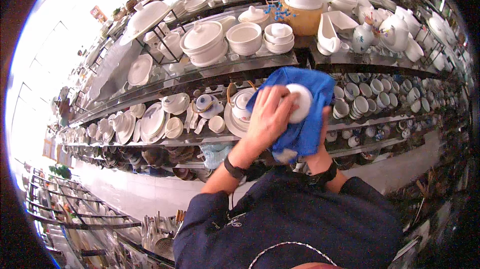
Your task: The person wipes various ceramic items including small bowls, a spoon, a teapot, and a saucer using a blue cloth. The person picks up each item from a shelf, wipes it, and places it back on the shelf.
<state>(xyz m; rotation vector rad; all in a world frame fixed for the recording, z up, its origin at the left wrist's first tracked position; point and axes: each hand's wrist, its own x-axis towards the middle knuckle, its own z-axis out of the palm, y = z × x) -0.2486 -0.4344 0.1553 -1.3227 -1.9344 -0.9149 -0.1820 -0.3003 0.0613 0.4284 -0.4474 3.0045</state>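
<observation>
A blue cloth [305,134] is spread between my hands in front of the shelves. On it rests a small round white ceramic piece [303,104], perhaps a lid or small dish. The curled fingers of my left hand [270,113] grip this piece from its left side, hiding part of it. My right hand [321,145] holds the cloth from below and the right; its fingers are mostly hidden under the fabric and blurred. Just left of the cloth, a white lidded teapot [242,107] with a cane handle stands on the middle shelf.
The upper shelf [255,60] bears a lidded oval tureen [202,40], stacked bowls [278,38] and a vase [363,38]. Rows of cups [360,105] fill the right of the middle shelf. Plates [153,122] stand at its left. A wire rack [86,224] with utensils is at lower left.
</observation>
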